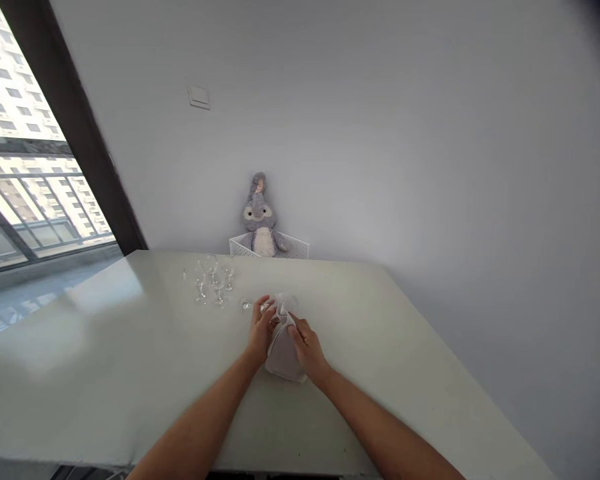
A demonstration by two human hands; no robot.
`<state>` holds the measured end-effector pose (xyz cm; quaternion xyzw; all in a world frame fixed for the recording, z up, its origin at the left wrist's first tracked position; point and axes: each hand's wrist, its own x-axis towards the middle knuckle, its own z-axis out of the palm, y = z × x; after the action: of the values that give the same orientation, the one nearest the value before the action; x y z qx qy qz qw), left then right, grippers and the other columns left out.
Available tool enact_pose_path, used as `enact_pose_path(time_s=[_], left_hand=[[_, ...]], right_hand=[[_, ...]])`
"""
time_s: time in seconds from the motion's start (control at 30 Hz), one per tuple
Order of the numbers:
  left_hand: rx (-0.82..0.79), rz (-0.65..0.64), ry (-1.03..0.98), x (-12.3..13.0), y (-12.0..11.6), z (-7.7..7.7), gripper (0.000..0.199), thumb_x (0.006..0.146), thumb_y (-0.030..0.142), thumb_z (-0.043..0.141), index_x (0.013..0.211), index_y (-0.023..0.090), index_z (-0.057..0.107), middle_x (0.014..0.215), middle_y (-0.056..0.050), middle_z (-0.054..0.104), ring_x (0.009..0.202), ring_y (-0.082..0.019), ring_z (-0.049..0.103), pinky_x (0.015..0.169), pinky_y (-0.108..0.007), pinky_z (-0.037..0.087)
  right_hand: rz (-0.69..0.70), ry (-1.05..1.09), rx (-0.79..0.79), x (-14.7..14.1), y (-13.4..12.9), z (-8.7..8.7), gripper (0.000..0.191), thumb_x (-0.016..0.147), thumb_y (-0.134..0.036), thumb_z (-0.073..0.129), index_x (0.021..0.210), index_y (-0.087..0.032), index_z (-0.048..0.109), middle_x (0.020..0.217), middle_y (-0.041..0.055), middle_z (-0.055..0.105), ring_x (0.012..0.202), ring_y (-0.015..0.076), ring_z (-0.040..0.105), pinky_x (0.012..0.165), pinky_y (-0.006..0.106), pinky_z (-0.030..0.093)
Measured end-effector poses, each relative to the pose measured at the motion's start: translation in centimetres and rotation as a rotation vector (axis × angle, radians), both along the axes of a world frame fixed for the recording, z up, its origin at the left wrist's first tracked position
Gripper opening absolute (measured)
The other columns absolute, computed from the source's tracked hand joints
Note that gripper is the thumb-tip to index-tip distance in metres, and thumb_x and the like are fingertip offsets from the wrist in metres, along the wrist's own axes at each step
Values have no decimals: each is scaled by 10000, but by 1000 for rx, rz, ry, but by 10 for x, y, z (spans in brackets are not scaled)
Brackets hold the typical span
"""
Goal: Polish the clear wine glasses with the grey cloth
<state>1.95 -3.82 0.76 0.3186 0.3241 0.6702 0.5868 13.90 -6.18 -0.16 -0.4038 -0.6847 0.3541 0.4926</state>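
Note:
My left hand (pixel 261 330) is closed around a clear stemmed glass (pixel 289 300) lying tipped on its side, its foot pointing left. At the bowl's rim my right hand (pixel 305 347) pinches a pale grey-white cloth (pixel 286 357). Part of the cloth is bunched against the glass, and the rest hangs down between my wrists. How far the cloth reaches into the bowl is hard to make out. Left of my hands, several clear stemmed glasses (pixel 215 283) stand upright in a group.
The pale glossy table (pixel 170 373) spans the view. Past its far edge, a grey plush rabbit (pixel 261 217) sits in a white perforated basket (pixel 297 249) against the wall. A dark-framed window (pixel 87 127) is at left, with a light switch (pixel 199 97) on the wall.

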Motion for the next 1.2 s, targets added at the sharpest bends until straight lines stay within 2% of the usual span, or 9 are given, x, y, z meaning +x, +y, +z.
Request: enact_pose_path(time_s=[0.17,0.3,0.43,0.63,0.77,0.87,0.97,1.07,1.2], left_hand=[[63,21,123,-1,-5,-2,431,671,274,633,1072,263,477,1076,-47,520,867,-131,577,728,-245,455],[152,-1,190,-1,-6,-5,484,642,270,667,1082,234,467,1037,-66,535,902,-164,564,760,-278,455],[205,-106,241,-1,-8,-2,524,644,287,666,1116,222,449,970,-70,554,898,-191,559,745,-302,461],[171,-237,324,0,-12,-1,519,618,318,687,1088,193,506,692,-13,546,552,-121,519,487,-215,416],[135,-280,360,-3,-11,-5,561,642,364,668,1140,201,466,667,10,526,442,-62,438,388,-164,322],[182,-272,392,-5,-10,-8,550,684,385,629,1170,213,438,769,-11,557,571,-94,517,494,-183,401],[214,-292,376,-5,-8,-11,529,721,382,585,1201,236,415,980,-50,565,781,-148,560,676,-248,449],[214,-335,387,-6,-7,-12,529,738,332,568,1231,257,393,1149,-59,517,938,-183,533,815,-306,418],[223,-372,419,-6,-8,-11,595,731,295,593,1273,251,351,1149,-66,531,1036,-205,495,902,-342,366]], right_hand=[[90,286,-227,0,0,-1,375,813,-484,424,1004,-218,608,795,24,600,750,171,521,694,291,410],[297,489,-379,0,-4,7,372,775,-443,517,1070,-220,556,819,18,611,725,156,543,637,263,419],[390,617,-514,2,-3,10,401,741,-413,576,1077,-199,535,815,29,620,681,146,556,580,241,416],[429,687,-630,5,1,9,359,722,-363,617,1006,-151,559,713,22,620,577,123,551,550,236,416],[429,701,-660,0,-2,11,380,700,-373,637,989,-139,558,652,14,614,540,132,560,537,251,427],[417,733,-662,-3,-4,13,363,698,-353,643,968,-125,563,615,12,608,509,130,558,528,252,429],[394,770,-681,0,-3,14,369,685,-337,656,965,-119,556,623,22,616,531,139,573,535,252,434],[397,810,-716,9,1,14,364,681,-348,652,949,-125,549,637,32,625,543,155,584,514,255,433],[432,779,-762,22,6,16,313,713,-389,596,906,-150,541,585,23,616,497,165,578,441,247,410]])
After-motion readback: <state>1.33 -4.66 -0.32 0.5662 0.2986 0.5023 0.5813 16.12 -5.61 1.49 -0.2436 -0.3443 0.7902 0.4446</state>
